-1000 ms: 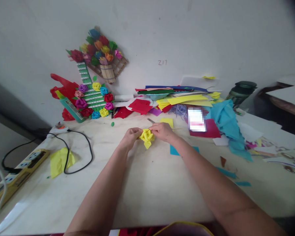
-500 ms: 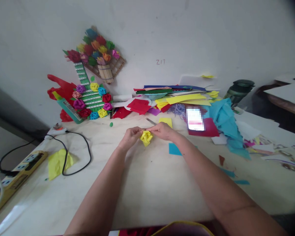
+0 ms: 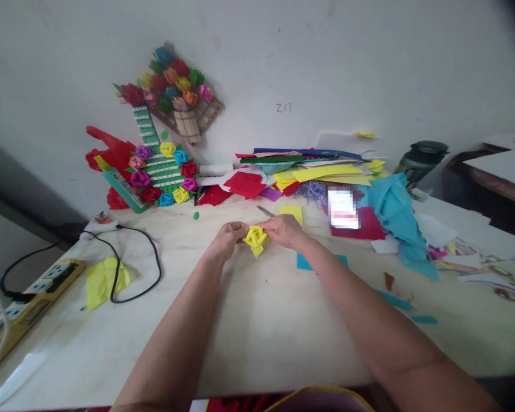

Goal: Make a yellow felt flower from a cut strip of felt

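Note:
Between my two hands is a yellow paper flower (image 3: 256, 237) with folded petals, one pointed petal hanging down toward me. My left hand (image 3: 230, 237) pinches its left side, and my right hand (image 3: 284, 230) pinches the right side. The fingertips are partly hidden behind the petals. Just beyond my right hand lie a pair of scissors (image 3: 265, 211), partly covered by the fingers, and a yellow paper square (image 3: 292, 214). A blue paper piece (image 3: 306, 262) lies below my right wrist, partly under the forearm.
Stacked coloured paper (image 3: 321, 173) lies along the wall, near a lit phone (image 3: 343, 210) and crumpled blue paper (image 3: 390, 200). At left stand a flower-trimmed paper guitar (image 3: 163, 170) and a glue bottle (image 3: 122, 186). A black cable (image 3: 159, 257) and a power strip (image 3: 38, 303) occupy the left side.
The yellow flower has turned slightly in my fingers, showing more of its petals. Both hands stay close around it. The whole view has shifted a little.

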`<state>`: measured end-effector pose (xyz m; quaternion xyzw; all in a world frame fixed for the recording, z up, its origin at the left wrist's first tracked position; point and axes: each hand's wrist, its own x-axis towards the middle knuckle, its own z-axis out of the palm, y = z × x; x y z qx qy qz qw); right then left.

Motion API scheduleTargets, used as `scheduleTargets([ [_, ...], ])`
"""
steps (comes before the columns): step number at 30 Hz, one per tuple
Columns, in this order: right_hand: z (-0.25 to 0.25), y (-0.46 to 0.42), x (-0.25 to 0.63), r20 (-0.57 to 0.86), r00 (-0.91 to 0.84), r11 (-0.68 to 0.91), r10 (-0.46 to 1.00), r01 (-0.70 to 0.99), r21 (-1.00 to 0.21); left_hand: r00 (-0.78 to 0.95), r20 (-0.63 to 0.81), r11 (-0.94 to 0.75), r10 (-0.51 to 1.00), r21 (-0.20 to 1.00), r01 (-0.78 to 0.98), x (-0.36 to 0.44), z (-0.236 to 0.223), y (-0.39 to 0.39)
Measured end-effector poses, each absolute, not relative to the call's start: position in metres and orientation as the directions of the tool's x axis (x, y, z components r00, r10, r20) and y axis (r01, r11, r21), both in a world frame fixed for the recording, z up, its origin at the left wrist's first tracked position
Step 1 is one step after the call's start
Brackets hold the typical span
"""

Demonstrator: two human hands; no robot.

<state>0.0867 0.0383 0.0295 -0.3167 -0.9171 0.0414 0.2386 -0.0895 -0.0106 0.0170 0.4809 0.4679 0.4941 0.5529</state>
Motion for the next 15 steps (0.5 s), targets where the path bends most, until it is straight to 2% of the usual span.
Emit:
scheduleTargets([
  [6,0.027,0.0369,0.0853,0.476,-0.679,0.818,0.559,0.545,-0.183,0.054,0.036,-0.031,0.998,0.997,-0.077,-0.0911,0.0189,-0.0115],
  [10,0.0251,0.0361,0.0844,0.484,-0.695,0.832,0.531,0.536,-0.142,0.026,0.008,-0.005,1.0,0.994,-0.108,-0.089,0.0216,-0.013],
  [15,0.0249,0.0366,0.085,0.505,-0.675,0.829,0.537,0.533,-0.17,0.057,-0.04,0.049,0.998,0.984,-0.172,-0.0865,0.0264,-0.015],
])
